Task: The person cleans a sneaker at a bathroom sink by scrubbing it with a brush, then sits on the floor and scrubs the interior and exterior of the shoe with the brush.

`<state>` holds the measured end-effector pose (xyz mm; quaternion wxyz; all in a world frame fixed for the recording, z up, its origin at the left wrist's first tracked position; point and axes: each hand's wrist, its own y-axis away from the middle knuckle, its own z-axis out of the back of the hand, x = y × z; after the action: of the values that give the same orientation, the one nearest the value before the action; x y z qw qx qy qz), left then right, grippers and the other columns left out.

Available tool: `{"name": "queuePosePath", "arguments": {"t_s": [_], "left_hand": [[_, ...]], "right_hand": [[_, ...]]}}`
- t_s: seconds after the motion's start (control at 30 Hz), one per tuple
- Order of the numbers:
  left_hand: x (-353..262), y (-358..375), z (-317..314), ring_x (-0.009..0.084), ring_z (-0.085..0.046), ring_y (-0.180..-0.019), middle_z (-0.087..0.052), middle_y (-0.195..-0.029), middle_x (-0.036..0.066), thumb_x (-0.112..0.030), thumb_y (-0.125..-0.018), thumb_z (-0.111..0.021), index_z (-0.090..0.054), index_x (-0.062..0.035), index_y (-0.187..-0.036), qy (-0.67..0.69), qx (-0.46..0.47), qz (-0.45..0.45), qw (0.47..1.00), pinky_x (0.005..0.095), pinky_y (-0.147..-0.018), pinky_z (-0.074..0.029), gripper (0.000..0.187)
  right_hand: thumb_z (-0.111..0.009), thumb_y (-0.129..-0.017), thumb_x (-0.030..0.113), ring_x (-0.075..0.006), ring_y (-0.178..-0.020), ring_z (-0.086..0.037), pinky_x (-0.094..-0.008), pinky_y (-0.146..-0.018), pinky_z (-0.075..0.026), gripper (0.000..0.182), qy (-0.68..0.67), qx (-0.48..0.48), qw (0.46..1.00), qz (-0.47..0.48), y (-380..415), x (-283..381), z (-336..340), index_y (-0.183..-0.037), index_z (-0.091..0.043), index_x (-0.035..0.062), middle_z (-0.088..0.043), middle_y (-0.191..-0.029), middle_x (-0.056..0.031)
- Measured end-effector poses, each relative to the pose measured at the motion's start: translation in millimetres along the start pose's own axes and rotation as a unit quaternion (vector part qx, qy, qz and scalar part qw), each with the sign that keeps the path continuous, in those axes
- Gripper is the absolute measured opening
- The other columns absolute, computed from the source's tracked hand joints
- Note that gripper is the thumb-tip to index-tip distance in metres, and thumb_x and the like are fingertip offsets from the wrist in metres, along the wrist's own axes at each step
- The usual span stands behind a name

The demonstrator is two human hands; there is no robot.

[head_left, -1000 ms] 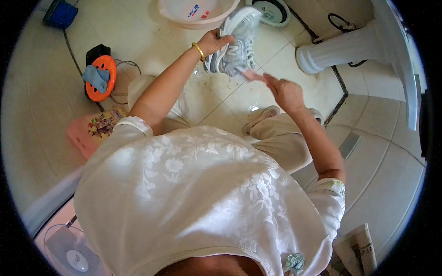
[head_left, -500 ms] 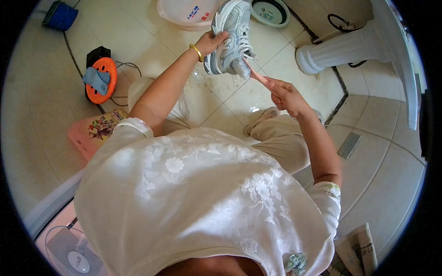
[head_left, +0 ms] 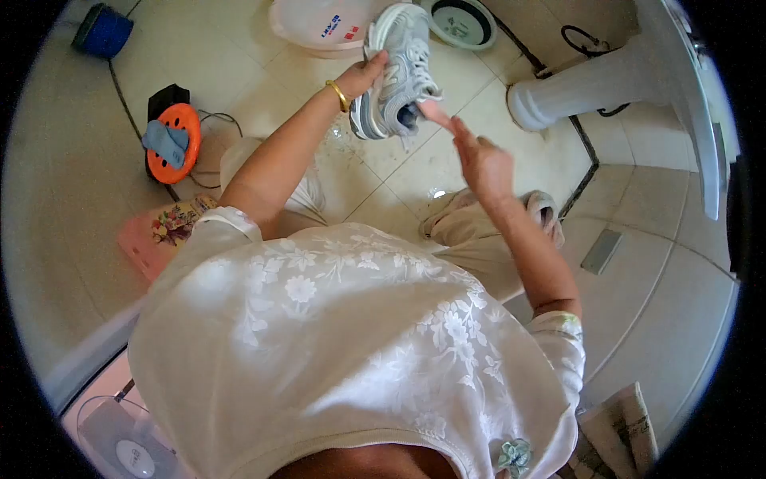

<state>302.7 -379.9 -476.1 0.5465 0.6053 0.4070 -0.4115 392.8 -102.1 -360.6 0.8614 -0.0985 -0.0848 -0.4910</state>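
A grey and white lace-up shoe point(head_left: 396, 76) is held up at the top centre, its opening towards me. My left hand point(head_left: 362, 77), with a gold bracelet at the wrist, grips the shoe's left side. My right hand point(head_left: 484, 166) is closed round a pink-handled brush point(head_left: 435, 113), to the right of the shoe. The brush's far end is at the shoe opening, and its bristles cannot be seen. Motion slightly blurs the right hand.
Beyond the shoe are a pink basin point(head_left: 307, 24) and a green-rimmed basin point(head_left: 461, 22). A white pedestal point(head_left: 574, 88) stands at right. To the left are an orange round object point(head_left: 183, 132) with blue cloth, a blue bucket point(head_left: 104, 32) and a pink box point(head_left: 148, 239).
The bristles, seen before at the shoe's opening, are now out of sight. My right hand has moved slightly down and its grip has turned. The shoe has tilted a little.
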Motion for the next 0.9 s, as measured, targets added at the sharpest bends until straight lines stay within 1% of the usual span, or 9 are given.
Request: {"name": "queuePosePath", "arguments": {"t_s": [0.03,0.07,0.2,0.3,0.37,0.5,0.6,0.7,0.9], "left_hand": [[-3,1,1,0.0181,-0.052,-0.098,-0.057,-0.106,0.013,-0.071,-0.074,-0.044,-0.048,0.0069,-0.116,-0.007,0.002,0.011,1.0,0.0282,-0.085,-0.042,0.089],[-4,5,3,0.0208,-0.049,-0.106,-0.054,-0.114,0.015,-0.067,-0.074,-0.049,-0.046,0.0083,-0.118,-0.026,-0.001,0.009,1.0,0.0294,-0.089,-0.04,0.087],[-24,23,-6,0.0221,-0.048,-0.107,-0.053,-0.116,0.016,-0.06,-0.074,-0.058,-0.046,0.007,-0.119,-0.023,0.004,-0.018,1.0,0.0304,-0.092,-0.038,0.081],[-16,20,3,0.0216,-0.05,-0.105,-0.055,-0.113,0.015,-0.056,-0.073,-0.061,-0.048,0.0058,-0.118,-0.066,-0.018,-0.088,0.994,0.0315,-0.091,-0.039,0.078],[-21,21,-2,0.0213,-0.052,-0.103,-0.056,-0.111,0.014,-0.056,-0.073,-0.061,-0.049,0.0053,-0.116,-0.109,-0.038,-0.078,0.99,0.0319,-0.09,-0.04,0.077],[-12,9,3,0.0201,-0.051,-0.102,-0.056,-0.112,0.012,-0.063,-0.071,-0.058,-0.052,0.0018,-0.115,-0.008,-0.016,0.032,0.999,0.0295,-0.088,-0.04,0.079],[-3,15,-3,0.0204,-0.049,-0.108,-0.052,-0.118,0.012,-0.071,-0.075,-0.041,-0.046,-0.0011,-0.123,0.037,0.051,0.056,0.996,0.0307,-0.091,-0.04,0.085],[-17,36,-23,0.0201,-0.047,-0.113,-0.046,-0.126,0.01,-0.073,-0.078,-0.028,-0.037,-0.005,-0.13,0.092,0.095,0.048,0.99,0.0332,-0.095,-0.037,0.086],[-40,46,-24,0.0208,-0.046,-0.114,-0.044,-0.129,0.009,-0.072,-0.079,-0.026,-0.032,-0.0062,-0.133,0.168,0.073,0.054,0.982,0.0324,-0.097,-0.035,0.086]], "right_hand": [[-0.052,-0.085,0.028,-0.0334,-0.056,-0.056,-0.0425,-0.049,-0.044,0.032,-0.044,-0.018,0.999,-0.003,1,7,-6,-0.116,-0.054,0.018,-0.058,-0.063,-0.015],[-0.052,-0.085,0.027,-0.0358,-0.063,-0.058,-0.0429,-0.055,-0.046,0.032,-0.153,0.066,0.983,-0.083,8,14,-5,-0.115,-0.054,0.0159,-0.061,-0.073,-0.0177],[-0.051,-0.086,0.028,-0.0357,-0.073,-0.06,-0.0409,-0.065,-0.048,0.03,-0.25,0.16,0.954,-0.042,17,-6,7,-0.112,-0.057,0.0146,-0.063,-0.081,-0.0155],[-0.051,-0.086,0.028,-0.0368,-0.075,-0.059,-0.0411,-0.066,-0.048,0.031,-0.091,0.157,0.98,-0.083,-19,4,29,-0.113,-0.057,0.0144,-0.063,-0.082,-0.0163],[-0.05,-0.087,0.029,-0.0374,-0.076,-0.059,-0.0407,-0.068,-0.048,0.03,-0.137,0.113,0.98,-0.092,-10,9,19,-0.112,-0.058,0.0141,-0.062,-0.083,-0.0191],[-0.049,-0.089,0.025,-0.0371,-0.083,-0.06,-0.0368,-0.073,-0.048,0.032,-0.313,0.027,0.947,-0.073,23,5,-27,-0.114,-0.055,0.0072,-0.06,-0.09,-0.0241],[-0.047,-0.089,0.023,-0.0376,-0.086,-0.059,-0.039,-0.073,-0.047,0.032,-0.386,-0.03,0.916,-0.105,7,15,-36,-0.117,-0.053,0.0067,-0.06,-0.091,-0.0243],[-0.046,-0.09,0.02,-0.0369,-0.084,-0.059,-0.0407,-0.069,-0.046,0.034,-0.298,-0.028,0.933,-0.197,-41,59,-41,-0.123,-0.047,0.0107,-0.06,-0.093,-0.0228],[-0.045,-0.086,0.009,-0.0379,-0.069,-0.058,-0.0417,-0.062,-0.044,0.025,-0.303,-0.04,0.951,-0.041,-11,59,-4,-0.111,-0.047,0.0074,-0.06,-0.077,-0.0171]]}}
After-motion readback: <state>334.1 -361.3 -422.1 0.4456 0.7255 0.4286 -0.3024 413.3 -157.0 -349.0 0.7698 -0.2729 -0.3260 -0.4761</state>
